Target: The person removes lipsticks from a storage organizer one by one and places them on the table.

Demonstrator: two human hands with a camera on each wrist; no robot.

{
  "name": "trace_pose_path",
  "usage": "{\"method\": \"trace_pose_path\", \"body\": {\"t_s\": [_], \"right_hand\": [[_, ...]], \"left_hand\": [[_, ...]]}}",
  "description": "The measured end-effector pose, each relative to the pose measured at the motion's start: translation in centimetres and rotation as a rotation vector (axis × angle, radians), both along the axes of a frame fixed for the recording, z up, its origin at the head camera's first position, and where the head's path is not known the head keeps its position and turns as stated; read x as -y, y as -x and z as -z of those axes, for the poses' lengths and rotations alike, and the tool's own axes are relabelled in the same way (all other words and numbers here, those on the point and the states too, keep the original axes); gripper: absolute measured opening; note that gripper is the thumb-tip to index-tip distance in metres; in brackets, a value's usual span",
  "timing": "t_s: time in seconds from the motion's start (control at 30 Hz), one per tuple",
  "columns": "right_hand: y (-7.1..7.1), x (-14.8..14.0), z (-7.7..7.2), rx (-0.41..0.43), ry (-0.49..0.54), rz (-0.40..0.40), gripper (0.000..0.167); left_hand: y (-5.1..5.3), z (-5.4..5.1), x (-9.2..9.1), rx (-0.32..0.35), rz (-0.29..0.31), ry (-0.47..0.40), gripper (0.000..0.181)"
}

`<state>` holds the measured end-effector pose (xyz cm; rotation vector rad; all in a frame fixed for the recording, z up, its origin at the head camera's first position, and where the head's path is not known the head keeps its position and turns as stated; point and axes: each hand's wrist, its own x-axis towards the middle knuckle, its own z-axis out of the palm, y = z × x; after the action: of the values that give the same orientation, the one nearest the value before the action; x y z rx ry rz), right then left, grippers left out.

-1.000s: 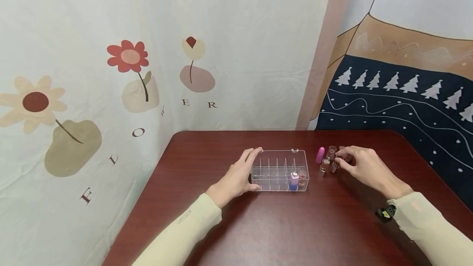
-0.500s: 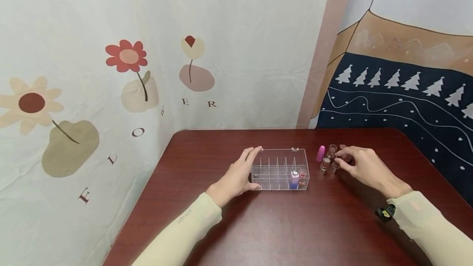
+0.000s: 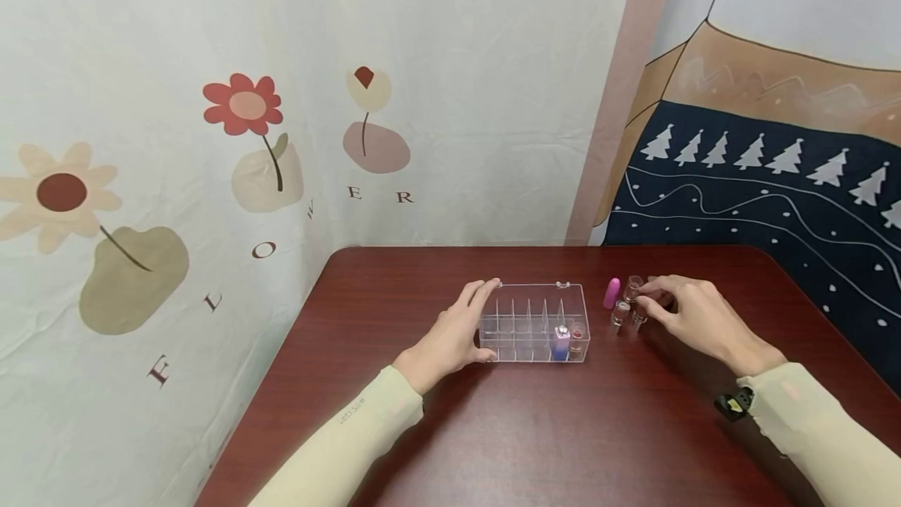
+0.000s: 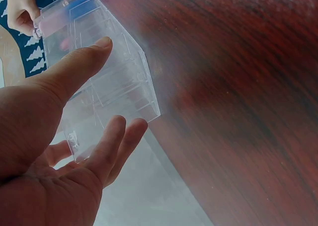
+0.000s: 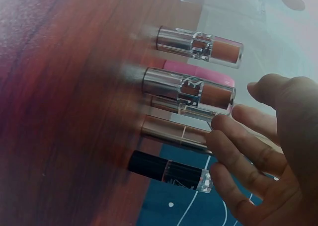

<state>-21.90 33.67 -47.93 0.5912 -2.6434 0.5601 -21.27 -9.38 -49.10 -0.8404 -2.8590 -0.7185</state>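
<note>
In the head view my left hand [image 3: 450, 331] holds the left end of a clear compartment box [image 3: 521, 343], thumb at the front and fingers round the back. The box's right end contains a pink-and-blue bottle [image 3: 560, 344] and a small reddish tube [image 3: 576, 337]. My right hand [image 3: 693, 315] hovers by a group of upright lipsticks, thumb and forefinger apart. In the right wrist view these are a silver lipstick with a clear end [image 5: 189, 88], a similar silver lipstick [image 5: 201, 46], a pink lipstick [image 5: 223, 79], a gold-brown lipstick [image 5: 174, 133] and a black tube [image 5: 164, 167]. No grip on any shows.
Everything stands on a dark red-brown wooden table [image 3: 479, 429]. Behind it hangs a pale flower-print curtain [image 3: 464, 139]; a dark blue tree-print cloth [image 3: 746, 202] hangs at the right. The lipsticks stand close together, right of the box.
The right fingers have shifted slightly beside the lipsticks, and a reddish top behind them is now hidden. Left hand and box keep their place.
</note>
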Motion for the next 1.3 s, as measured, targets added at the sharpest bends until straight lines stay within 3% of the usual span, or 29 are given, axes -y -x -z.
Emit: {"method": "trace_pose_path", "body": {"t_s": [0.6, 0.93, 1.3], "right_hand": [[-1.2, 2.3, -1.4, -0.079, 0.024, -0.002, 0.02], [-2.1, 4.9, -2.0, -0.096, 0.011, -0.083, 0.026], [-2.6, 7.4, -1.6, -0.119, -0.034, -0.172, 0.041]], "left_hand": [[0.0, 0.1, 0.0, 0.019, -0.011, -0.006, 0.128], [0.0, 0.1, -0.1, 0.027, -0.018, -0.003, 0.128], [0.0, 0.1, -0.1, 0.036, -0.018, -0.002, 0.128]]}}
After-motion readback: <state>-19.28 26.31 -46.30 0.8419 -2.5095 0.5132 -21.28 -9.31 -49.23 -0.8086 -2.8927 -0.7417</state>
